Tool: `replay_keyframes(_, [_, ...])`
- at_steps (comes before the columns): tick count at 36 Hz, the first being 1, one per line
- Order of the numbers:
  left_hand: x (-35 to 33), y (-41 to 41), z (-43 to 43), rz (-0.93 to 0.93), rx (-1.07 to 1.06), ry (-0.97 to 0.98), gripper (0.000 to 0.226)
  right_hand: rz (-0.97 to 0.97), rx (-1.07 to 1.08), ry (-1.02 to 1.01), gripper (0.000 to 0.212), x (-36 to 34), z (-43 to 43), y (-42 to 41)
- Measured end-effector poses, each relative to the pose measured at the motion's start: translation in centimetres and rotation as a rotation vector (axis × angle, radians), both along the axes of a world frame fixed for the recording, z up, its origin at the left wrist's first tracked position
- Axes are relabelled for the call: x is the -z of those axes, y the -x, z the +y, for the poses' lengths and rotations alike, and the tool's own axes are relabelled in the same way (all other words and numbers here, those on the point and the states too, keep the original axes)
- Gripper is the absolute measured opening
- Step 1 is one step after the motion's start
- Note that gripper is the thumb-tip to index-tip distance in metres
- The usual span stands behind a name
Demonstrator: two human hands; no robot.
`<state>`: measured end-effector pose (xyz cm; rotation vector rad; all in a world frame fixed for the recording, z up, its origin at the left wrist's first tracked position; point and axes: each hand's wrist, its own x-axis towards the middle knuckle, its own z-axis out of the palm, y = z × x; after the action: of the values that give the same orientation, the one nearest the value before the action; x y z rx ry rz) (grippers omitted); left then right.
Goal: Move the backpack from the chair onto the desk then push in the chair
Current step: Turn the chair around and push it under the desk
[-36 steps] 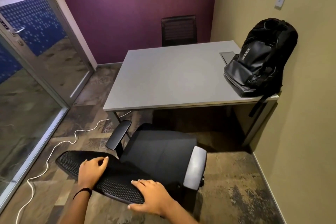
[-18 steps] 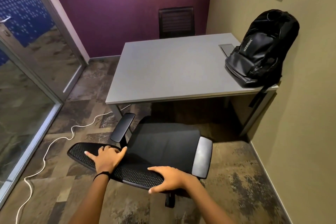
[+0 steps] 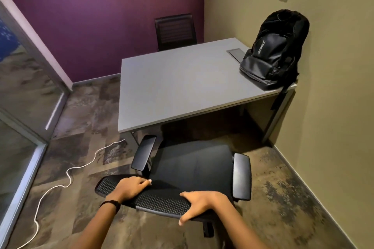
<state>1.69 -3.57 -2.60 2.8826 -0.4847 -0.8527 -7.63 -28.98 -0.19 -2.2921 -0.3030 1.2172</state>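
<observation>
White cable [image 3: 66, 176] trails across the patterned floor at left, clear of the wheels. Beside it, a person's left hand [image 3: 131, 187] lies over the mesh top of the chair [image 3: 192, 166] back, fingers [image 3: 144, 182] together and curled over its front edge; the right hand [image 3: 199, 201] clamps the same top rail further right, fingers draped over the mesh and thumb tucked beneath. Both grips look set for pushing the chair, whose seat faces the near edge of the grey desk [image 3: 178, 83] with its front just short of it. Its seat sits bare. Further right, the black backpack [image 3: 276, 48] stands upright on the desk's right near corner, leaning against the wall, a strap hanging over the edge, well apart from either hand. Only the push appears to remain.
</observation>
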Motion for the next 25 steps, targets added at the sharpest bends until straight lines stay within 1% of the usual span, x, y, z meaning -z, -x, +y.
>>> replay_keyframes(5, [-0.5,-0.6,2.9,-0.149,0.264,0.074,0.042,-0.074,0.148,-0.016,0.093,0.0,0.1,1.2])
replay_keyframes(6, [-0.7,-0.7,3.6,-0.177,0.295,0.1,0.048,-0.099,0.173,-0.018,0.09,0.0,0.2,1.5])
replay_keyframes(9, [-1.2,-0.8,5.5,-0.238,0.356,0.227,0.08,-0.17,0.229,-0.037,0.08,-0.2,0.6,2.6])
replay_keyframes(10, [-1.2,-0.8,6.0,-0.245,0.375,0.263,0.084,-0.186,0.244,-0.037,0.078,-0.3,0.8,2.9])
replay_keyframes(12, [-1.2,-0.7,6.8,-0.248,0.411,0.302,0.078,-0.21,0.267,-0.028,0.076,-0.5,0.9,3.3])
replay_keyframes(14, [-1.0,-0.7,7.4,-0.238,0.442,0.297,0.068,-0.23,0.289,-0.016,0.076,-0.7,1.1,3.7])
replay_keyframes(16, [-0.6,-0.6,7.7,-0.224,0.471,0.281,0.064,-0.236,0.315,-0.001,0.076,-0.8,1.3,4.0])
replay_keyframes(20, [-0.2,-0.5,7.9,-0.224,0.522,0.253,0.07,-0.293,0.326,0.076,0.077,-0.6,1.8,4.5])
replay_keyframes(25, [0.0,-0.5,7.8,-0.223,0.58,0.211,0.079,-0.526,0.337,0.176,0.077,0.2,2.7,5.8])
